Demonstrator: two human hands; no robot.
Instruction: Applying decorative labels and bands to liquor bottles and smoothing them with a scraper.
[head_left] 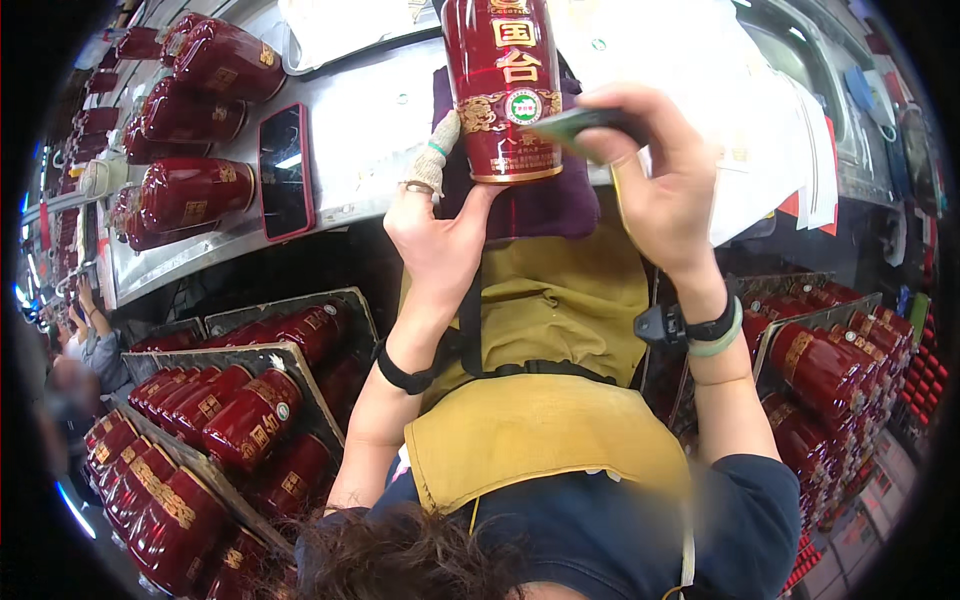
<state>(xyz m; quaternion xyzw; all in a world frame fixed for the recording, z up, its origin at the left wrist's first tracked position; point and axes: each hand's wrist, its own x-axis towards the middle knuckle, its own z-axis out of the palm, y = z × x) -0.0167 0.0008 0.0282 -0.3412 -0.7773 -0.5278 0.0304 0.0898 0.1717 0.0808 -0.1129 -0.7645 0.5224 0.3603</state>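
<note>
A glossy dark red bottle (488, 60) with gold lettering lies on a folded purple cloth (570, 205) at the table's front edge, its base toward me. On its front is a round green-and-white sticker (523, 106). My left hand (438, 235) grips the lower left of the bottle, thumb at the base; a pale cloth finger cover (430, 165) sits on one finger. In my right hand (665, 180) a flat dark green piece (590, 128) is pinched, its tip at or just beside the sticker. Motion blurs this piece, so its exact kind is unclear.
Left on the metal-edged table (345, 170) lie a phone (286, 172) and several red bottles (200, 195). White sheets (690, 110) cover the right side. Crates of red bottles stand low at left (250, 415) and right (820, 365). Another person (95, 340) is at far left.
</note>
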